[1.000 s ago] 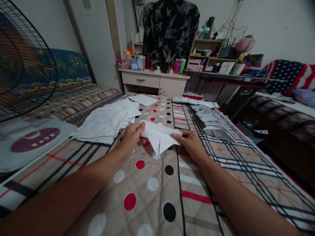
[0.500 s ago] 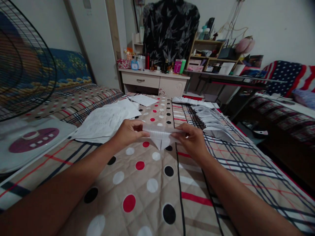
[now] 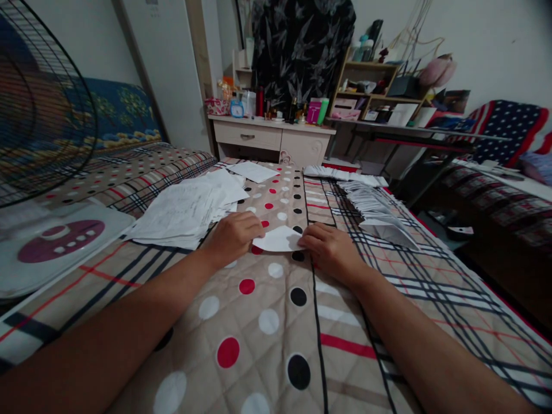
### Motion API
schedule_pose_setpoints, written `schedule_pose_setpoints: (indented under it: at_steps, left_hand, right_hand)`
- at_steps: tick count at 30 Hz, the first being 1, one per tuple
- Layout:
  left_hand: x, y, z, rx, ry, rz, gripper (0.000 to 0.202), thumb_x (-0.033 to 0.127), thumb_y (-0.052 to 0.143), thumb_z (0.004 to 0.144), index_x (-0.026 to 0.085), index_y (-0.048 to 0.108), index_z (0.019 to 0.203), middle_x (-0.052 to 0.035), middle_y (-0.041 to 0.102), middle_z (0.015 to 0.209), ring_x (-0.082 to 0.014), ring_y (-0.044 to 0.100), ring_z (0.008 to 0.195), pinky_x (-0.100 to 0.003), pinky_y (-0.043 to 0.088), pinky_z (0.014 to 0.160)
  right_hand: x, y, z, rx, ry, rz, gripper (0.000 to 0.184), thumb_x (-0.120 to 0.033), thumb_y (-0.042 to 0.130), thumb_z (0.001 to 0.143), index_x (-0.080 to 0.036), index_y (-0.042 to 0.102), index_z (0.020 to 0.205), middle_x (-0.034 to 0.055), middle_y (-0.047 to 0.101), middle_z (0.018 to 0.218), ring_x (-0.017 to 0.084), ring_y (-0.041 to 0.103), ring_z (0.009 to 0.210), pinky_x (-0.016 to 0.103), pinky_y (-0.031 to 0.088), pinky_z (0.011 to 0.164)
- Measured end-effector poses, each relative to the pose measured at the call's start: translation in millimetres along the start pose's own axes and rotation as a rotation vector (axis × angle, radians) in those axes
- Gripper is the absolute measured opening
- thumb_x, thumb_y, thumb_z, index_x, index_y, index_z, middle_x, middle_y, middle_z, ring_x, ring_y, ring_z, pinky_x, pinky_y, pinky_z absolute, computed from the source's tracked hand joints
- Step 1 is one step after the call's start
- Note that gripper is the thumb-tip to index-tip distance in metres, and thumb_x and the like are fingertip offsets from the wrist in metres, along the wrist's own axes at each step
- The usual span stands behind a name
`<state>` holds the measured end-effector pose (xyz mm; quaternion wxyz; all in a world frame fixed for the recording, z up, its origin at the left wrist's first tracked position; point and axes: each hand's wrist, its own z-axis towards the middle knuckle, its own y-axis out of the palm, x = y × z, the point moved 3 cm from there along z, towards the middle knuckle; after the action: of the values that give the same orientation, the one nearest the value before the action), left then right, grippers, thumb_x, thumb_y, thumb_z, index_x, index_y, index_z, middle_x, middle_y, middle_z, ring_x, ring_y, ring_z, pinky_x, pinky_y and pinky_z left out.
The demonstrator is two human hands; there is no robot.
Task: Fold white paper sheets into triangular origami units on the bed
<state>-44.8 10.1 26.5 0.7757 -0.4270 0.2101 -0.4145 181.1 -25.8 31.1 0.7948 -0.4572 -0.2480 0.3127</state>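
A folded white paper lies flat on the dotted and checked bed cover. My left hand is curled, its fingertips pressing the paper's left edge. On the other side, my right hand is also closed, pinching the paper's right edge against the cover. A loose pile of printed sheets lies just left of my left hand. To the right, a long row of folded papers stretches away along the bed.
A standing fan's grille and its white base fill the left. A dresser with bottles and a cluttered shelf stand beyond the bed. A second bed lies on the right across a gap of floor.
Both hands lowered the folded paper from mid-air down onto the bed cover, where it now lies flattened. The view tilted slightly.
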Motion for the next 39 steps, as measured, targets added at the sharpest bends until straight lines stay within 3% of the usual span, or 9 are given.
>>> schedule_pose_setpoints:
  at_steps: [6,10,13,18,22,26,30,35,39]
  left_hand:
    - [18.0,0.6,4.9,-0.146,0.106,0.116,0.021,0.003,0.049,0.081,0.016,0.066,0.078,-0.009,0.07,0.095,-0.0256,0.058,0.1,-0.042,0.041,0.087]
    - [33.0,4.4,3.9,-0.208,0.094,-0.059,0.035,-0.001,0.049,0.075,0.016,0.067,0.1,-0.009,0.069,0.112,-0.0234,0.059,0.106,-0.041,0.043,0.097]
    - [38.6,11.3,3.7,-0.221,0.064,-0.227,0.039,0.003,0.049,0.079,0.018,0.066,0.11,-0.009,0.067,0.118,-0.0215,0.06,0.109,-0.038,0.045,0.098]
    - [29.0,18.7,5.6,-0.124,-0.104,-0.456,0.018,0.02,0.058,0.086,0.022,0.075,0.092,-0.0083,0.07,0.1,-0.0207,0.063,0.094,-0.035,0.049,0.085]
    - [17.5,23.3,6.6,-0.083,-0.266,-0.58,0.013,0.021,0.064,0.081,0.023,0.077,0.083,-0.0058,0.068,0.088,-0.0183,0.062,0.081,-0.031,0.048,0.074]
    - [8.3,28.0,8.9,-0.062,-0.397,-0.631,0.012,0.026,0.065,0.079,0.023,0.076,0.076,-0.0036,0.069,0.079,-0.0172,0.063,0.073,-0.028,0.047,0.069]
    - [1.8,30.9,13.1,-0.039,-0.424,-0.605,0.012,0.028,0.066,0.078,0.023,0.076,0.074,-0.0031,0.072,0.076,-0.0191,0.065,0.072,-0.028,0.045,0.067]
    - [-3.6,34.4,18.4,-0.036,-0.488,-0.603,0.01,0.028,0.069,0.074,0.022,0.075,0.072,-0.0027,0.073,0.073,-0.019,0.064,0.068,-0.027,0.043,0.066]
    - [-4.8,34.7,22.6,-0.115,-0.527,-0.602,0.01,0.027,0.067,0.073,0.019,0.073,0.071,-0.0023,0.071,0.071,-0.0174,0.062,0.067,-0.027,0.043,0.067]
  right_hand:
    - [-1.1,3.3,-0.8,-0.098,0.042,0.117,0.018,-0.005,0.055,0.082,-0.018,0.067,0.08,0.0049,0.063,0.086,0.016,0.056,0.084,0.025,0.037,0.07]
    - [-1.9,3.1,-1.7,-0.118,0.046,0.174,0.024,-0.002,0.053,0.076,-0.018,0.07,0.082,0.0057,0.064,0.085,0.017,0.057,0.083,0.026,0.04,0.071]
    - [0.1,4.5,-3.1,-0.116,0.071,0.238,0.027,-0.001,0.054,0.071,-0.018,0.072,0.082,0.0062,0.064,0.087,0.018,0.058,0.084,0.026,0.042,0.071]
    - [12.5,10.8,-5.5,-0.096,0.258,0.619,0.014,-0.015,0.061,0.08,-0.017,0.074,0.08,0.0052,0.063,0.084,0.016,0.059,0.078,0.027,0.045,0.072]
    - [20.8,14.5,-4.4,-0.127,0.389,0.882,0.024,-0.031,0.059,0.086,-0.016,0.073,0.073,0.0056,0.065,0.083,0.016,0.059,0.078,0.028,0.046,0.073]
    - [27.1,17.3,-4.2,-0.143,0.531,0.911,0.027,-0.038,0.062,0.081,-0.014,0.071,0.073,0.0023,0.061,0.073,0.013,0.052,0.065,0.026,0.041,0.062]
    - [33.3,24.8,-7.8,-0.15,0.694,0.905,0.032,-0.043,0.063,0.077,-0.014,0.065,0.063,-0.0029,0.047,0.054,0.009,0.036,0.05,0.024,0.027,0.048]
    - [37.2,27.4,-8.9,-0.14,0.754,0.867,0.033,-0.045,0.064,0.075,-0.014,0.065,0.063,-0.0022,0.047,0.053,0.008,0.034,0.048,0.024,0.023,0.046]
    - [36.4,23.8,-7.2,-0.152,0.757,0.878,0.035,-0.046,0.065,0.073,-0.014,0.062,0.06,-0.0034,0.045,0.051,0.007,0.032,0.047,0.023,0.021,0.045]
